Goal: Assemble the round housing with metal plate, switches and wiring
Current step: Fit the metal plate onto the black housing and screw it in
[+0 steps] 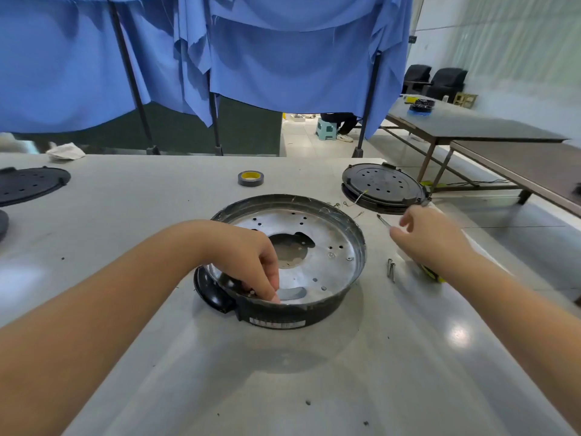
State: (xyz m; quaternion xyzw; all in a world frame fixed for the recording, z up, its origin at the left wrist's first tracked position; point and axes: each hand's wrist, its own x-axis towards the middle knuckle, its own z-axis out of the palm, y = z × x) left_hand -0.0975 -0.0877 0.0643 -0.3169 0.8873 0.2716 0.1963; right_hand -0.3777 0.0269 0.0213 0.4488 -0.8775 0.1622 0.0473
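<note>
The round black housing (352, 280) sits in the middle of the grey table, with a shiny perforated metal plate (330, 237) lying inside it. My left hand (251, 256) reaches into the housing at its near left rim, fingers curled down and pressing something small against the plate; what it pinches is hidden. My right hand (427, 237) hovers right of the housing over a screwdriver (385, 222), whose yellow handle (435, 275) shows beneath my wrist. Thin wires with ring terminals (347, 204) lie by the housing's far right rim.
A black perforated round cover (382, 187) lies at the far right, another black disc (30, 184) at the far left. A roll of grey tape (250, 178) stands behind the housing. Small metal pins (390, 269) lie right of it. A white rag (65, 151) lies far left.
</note>
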